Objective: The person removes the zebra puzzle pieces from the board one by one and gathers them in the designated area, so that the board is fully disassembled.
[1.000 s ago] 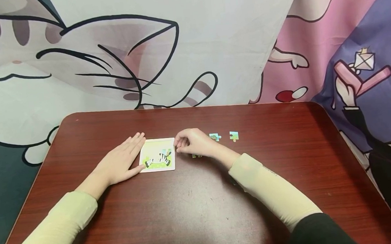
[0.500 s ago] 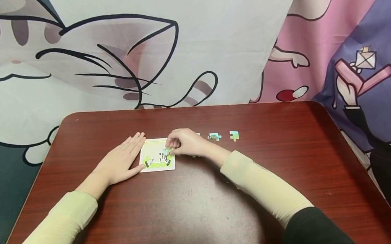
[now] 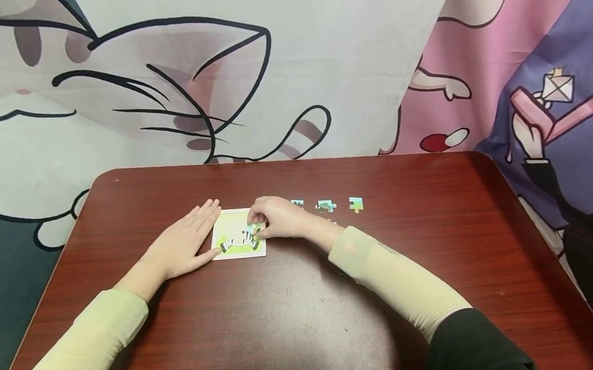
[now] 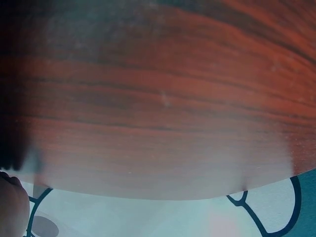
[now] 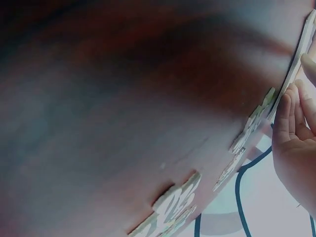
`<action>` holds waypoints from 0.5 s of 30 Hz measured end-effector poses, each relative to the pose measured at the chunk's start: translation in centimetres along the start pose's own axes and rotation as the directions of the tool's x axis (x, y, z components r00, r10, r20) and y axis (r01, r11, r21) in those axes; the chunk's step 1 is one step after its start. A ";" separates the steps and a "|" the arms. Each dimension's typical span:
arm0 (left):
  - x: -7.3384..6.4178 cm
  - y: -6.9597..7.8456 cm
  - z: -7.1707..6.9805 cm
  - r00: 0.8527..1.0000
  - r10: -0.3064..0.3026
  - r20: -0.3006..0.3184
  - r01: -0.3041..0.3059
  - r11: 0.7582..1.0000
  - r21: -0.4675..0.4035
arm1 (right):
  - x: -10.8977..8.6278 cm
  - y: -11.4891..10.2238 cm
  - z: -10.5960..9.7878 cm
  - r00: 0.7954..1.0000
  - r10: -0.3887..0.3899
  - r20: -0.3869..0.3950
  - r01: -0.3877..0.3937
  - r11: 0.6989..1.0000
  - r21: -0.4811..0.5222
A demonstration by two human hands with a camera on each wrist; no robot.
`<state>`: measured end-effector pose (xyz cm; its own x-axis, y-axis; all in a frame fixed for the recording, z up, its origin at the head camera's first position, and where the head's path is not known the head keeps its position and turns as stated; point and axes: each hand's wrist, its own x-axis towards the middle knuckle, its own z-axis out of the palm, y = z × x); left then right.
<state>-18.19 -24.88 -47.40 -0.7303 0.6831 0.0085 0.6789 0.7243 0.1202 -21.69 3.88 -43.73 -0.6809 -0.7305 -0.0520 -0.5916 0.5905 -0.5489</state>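
Note:
On the table, a square puzzle board (image 3: 228, 220) shows a partly filled zebra picture with green and blue parts. My left hand (image 3: 183, 246) lies flat along the board's left edge, fingers straight and thumb touching the lower left corner. Over the right part of the board, my right hand (image 3: 280, 218) pinches a small puzzle piece (image 3: 256, 228), mostly hidden by the fingers. The right wrist view shows the curled fingers of the right hand (image 5: 298, 123) at the pale edge of the board (image 5: 299, 54). The left wrist view catches only a bit of the left hand (image 4: 12, 205).
Loose puzzle pieces lie right of the board: one (image 3: 297, 203) beside the right hand, a blue-green one (image 3: 326, 206) and another (image 3: 356, 204) farther right. Others are partly hidden by the right wrist. The brown table (image 3: 306, 306) ends at a cartoon-printed curtain (image 3: 350, 70).
My right hand has moved left from the board's right edge onto its right part, uncovering a loose piece behind it. My left hand has stayed in place.

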 end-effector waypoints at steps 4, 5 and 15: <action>0.0 0.0 0.0 1.000 -0.007 0.007 0.007 1.000 0.002 | 0.1 -0.1 0.0 1.000 -0.013 0.011 0.013 1.000 -0.021; 0.0 0.0 0.0 1.000 -0.007 0.006 0.007 1.000 0.002 | 0.2 0.0 0.0 1.000 -0.014 0.013 0.014 1.000 -0.021; 0.0 0.0 -0.1 1.000 -0.007 0.004 0.007 1.000 -0.009 | 0.1 0.0 0.3 1.000 0.013 0.023 -0.012 1.000 -0.016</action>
<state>-18.20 -24.83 -47.34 -0.7343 0.6788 0.0033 0.6734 0.7279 0.1292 -21.67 3.68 -43.95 -0.6784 -0.7306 -0.0778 -0.5898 0.6047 -0.5352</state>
